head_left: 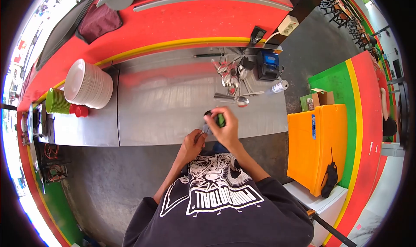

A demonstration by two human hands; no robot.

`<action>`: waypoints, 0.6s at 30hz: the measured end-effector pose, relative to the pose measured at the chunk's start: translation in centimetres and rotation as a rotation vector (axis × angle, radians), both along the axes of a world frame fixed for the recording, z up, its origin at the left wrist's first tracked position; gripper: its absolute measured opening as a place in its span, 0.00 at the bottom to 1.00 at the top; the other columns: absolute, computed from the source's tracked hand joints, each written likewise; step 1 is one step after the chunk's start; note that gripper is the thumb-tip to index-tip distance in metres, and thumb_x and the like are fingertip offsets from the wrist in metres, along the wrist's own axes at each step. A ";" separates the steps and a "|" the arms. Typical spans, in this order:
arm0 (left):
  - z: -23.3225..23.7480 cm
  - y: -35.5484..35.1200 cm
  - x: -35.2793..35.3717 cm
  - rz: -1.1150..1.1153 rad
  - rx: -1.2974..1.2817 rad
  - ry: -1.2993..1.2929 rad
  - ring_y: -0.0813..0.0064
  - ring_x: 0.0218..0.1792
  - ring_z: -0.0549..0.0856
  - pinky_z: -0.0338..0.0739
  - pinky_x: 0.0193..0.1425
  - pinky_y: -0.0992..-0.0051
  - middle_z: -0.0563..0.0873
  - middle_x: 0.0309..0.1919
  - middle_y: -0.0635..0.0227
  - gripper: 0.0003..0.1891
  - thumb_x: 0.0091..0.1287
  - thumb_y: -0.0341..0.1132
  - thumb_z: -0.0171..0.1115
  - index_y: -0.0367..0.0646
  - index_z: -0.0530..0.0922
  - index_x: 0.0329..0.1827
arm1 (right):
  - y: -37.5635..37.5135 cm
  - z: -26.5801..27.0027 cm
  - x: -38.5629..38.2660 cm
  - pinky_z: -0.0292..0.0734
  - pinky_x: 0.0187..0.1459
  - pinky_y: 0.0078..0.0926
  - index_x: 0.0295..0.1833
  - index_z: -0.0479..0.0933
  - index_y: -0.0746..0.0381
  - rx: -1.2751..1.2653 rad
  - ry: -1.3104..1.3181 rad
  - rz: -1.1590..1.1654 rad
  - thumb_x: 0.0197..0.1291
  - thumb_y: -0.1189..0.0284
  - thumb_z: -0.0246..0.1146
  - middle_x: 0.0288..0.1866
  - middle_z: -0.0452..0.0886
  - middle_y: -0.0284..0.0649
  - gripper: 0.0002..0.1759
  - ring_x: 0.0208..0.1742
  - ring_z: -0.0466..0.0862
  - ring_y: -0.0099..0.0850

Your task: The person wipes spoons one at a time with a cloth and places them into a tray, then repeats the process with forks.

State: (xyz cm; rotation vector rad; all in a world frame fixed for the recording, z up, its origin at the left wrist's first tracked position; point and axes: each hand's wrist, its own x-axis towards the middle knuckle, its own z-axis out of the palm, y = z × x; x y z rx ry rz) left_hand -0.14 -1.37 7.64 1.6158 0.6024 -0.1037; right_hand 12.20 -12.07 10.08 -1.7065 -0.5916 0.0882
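Near the front edge of the metal counter, my left hand is closed around a thin metal utensil. My right hand is curled just above and to the right of it, fingers bent round a dark and green object, partly hidden by the fingers. A greyish piece, perhaps cloth, shows between the two hands. Beyond them on the counter lie a few spoons and a loose pile of cutlery.
A tall stack of white plates, green bowls and red cups stand at the left. A blue and black device and a can are at the right end. An orange box stands beyond.
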 end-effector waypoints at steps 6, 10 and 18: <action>2.4 0.0 4.6 -0.159 0.177 -0.123 0.76 0.20 0.76 0.70 0.27 0.72 0.78 0.18 0.63 0.08 0.71 0.31 0.57 0.33 0.77 0.40 | 0.0 -2.7 4.6 0.76 0.36 0.33 0.34 0.79 0.62 -0.028 -0.376 -0.028 0.49 0.79 0.73 0.32 0.81 0.40 0.09 0.33 0.82 0.40; 3.9 0.5 6.4 -0.216 0.174 -0.074 0.81 0.21 0.75 0.70 0.27 0.75 0.79 0.18 0.67 0.09 0.71 0.31 0.56 0.33 0.80 0.41 | -1.0 -3.6 8.6 0.76 0.38 0.35 0.35 0.78 0.63 -0.019 -0.368 -0.178 0.49 0.79 0.73 0.32 0.81 0.42 0.10 0.36 0.82 0.41; 5.0 2.3 9.3 -0.292 0.233 -0.085 0.83 0.20 0.75 0.68 0.24 0.76 0.78 0.17 0.69 0.09 0.71 0.32 0.59 0.34 0.82 0.43 | -4.3 -2.6 13.9 0.74 0.36 0.32 0.34 0.78 0.67 -0.080 -0.104 0.031 0.60 0.73 0.69 0.30 0.79 0.44 0.09 0.32 0.81 0.40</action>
